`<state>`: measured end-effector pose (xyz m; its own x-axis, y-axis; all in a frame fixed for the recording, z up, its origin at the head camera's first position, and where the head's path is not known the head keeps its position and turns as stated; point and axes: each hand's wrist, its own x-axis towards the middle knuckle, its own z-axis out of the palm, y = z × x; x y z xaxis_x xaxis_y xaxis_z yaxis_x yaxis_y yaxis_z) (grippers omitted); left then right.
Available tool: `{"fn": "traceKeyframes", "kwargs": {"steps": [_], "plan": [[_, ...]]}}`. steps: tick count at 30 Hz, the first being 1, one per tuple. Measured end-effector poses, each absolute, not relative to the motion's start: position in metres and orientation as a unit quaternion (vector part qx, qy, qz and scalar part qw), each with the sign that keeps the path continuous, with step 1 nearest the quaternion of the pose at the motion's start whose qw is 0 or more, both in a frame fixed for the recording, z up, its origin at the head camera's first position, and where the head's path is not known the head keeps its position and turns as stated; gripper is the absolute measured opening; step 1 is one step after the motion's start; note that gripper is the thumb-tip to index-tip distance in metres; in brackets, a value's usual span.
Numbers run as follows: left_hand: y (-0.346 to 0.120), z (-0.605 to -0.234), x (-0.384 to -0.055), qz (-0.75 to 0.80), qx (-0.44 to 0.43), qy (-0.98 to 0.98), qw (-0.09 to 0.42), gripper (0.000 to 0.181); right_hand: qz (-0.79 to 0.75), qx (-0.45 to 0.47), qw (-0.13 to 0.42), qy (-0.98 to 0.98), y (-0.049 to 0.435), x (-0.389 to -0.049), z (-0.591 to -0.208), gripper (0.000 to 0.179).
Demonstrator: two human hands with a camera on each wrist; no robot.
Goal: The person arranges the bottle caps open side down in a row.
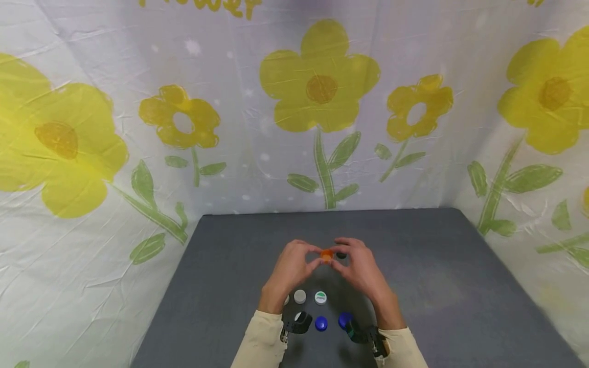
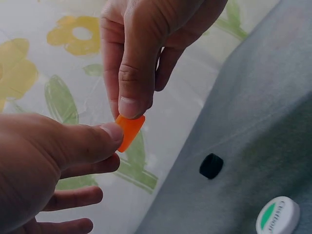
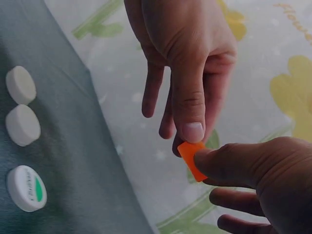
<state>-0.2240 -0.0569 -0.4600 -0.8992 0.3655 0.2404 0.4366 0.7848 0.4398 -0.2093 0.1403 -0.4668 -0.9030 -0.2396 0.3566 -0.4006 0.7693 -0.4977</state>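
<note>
Between both hands, raised over the dark table, is a small orange bottle cap (image 1: 326,256). My left hand (image 1: 291,267) pinches its left side between thumb and fingers. My right hand (image 1: 360,268) pinches the opposite side. In the left wrist view the orange cap (image 2: 130,131) is partly covered by both thumbs; the right wrist view shows the cap (image 3: 193,160) in the same two-handed pinch. A black cap (image 1: 341,255) lies on the table beyond, partly hidden by the right hand.
On the dark table (image 1: 221,306) below the hands lie a white cap with a green mark (image 1: 320,297), a plain white cap (image 1: 299,296), further partly hidden white caps, and blue caps (image 1: 321,323). A flower-printed sheet (image 1: 248,168) stands behind.
</note>
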Motion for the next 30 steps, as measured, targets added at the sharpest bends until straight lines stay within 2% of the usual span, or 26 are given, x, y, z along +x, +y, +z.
{"fn": "traceKeyframes", "kwargs": {"steps": [6,13,26,30], "plan": [[-0.057,-0.469,-0.214,-0.270,-0.221,-0.935,0.062,0.028,0.314,0.163,0.135,-0.925,0.141,-0.201,-0.476,0.025],[-0.058,-0.478,-0.208,-0.295,-0.236,-0.921,0.093,0.035,0.341,0.161,0.127,-0.917,0.146,-0.196,-0.481,0.020],[-0.057,-0.488,-0.208,-0.311,-0.262,-0.902,0.143,0.028,0.398,0.134,0.056,-0.906,0.149,-0.192,-0.480,0.023],[-0.057,-0.487,-0.205,-0.315,-0.250,-0.905,0.138,0.026,0.408,0.132,0.082,-0.900,0.149,-0.191,-0.482,0.027]]}}
